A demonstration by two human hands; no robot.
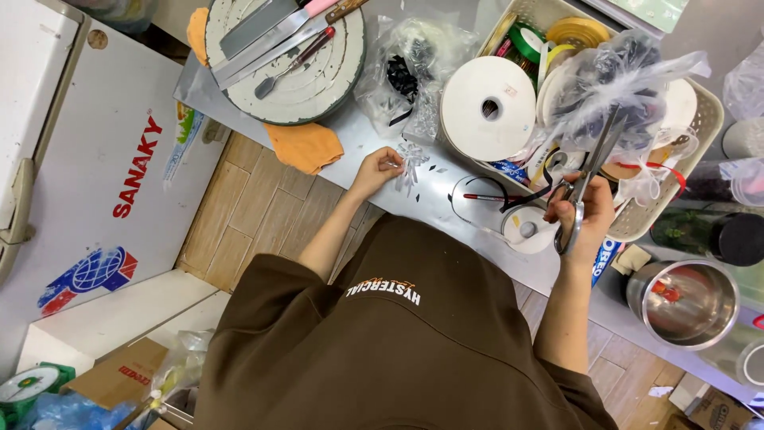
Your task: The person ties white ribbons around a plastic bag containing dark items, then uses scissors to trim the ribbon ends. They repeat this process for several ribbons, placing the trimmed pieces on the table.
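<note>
A small white curled ribbon bow (411, 158) is pinched on the grey metal table (358, 143) by the left hand (374, 170). A large white ribbon spool (488, 107) is seen between. Steel scissors (585, 179) are gripped, blades raised, by the right hand (585, 215) before the cream plastic basket (700, 135).

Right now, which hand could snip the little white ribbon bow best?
Probably the right hand: it already grips the scissors, blades pointing up. The left hand is busy pinching the white ribbon bow on the counter.
</note>
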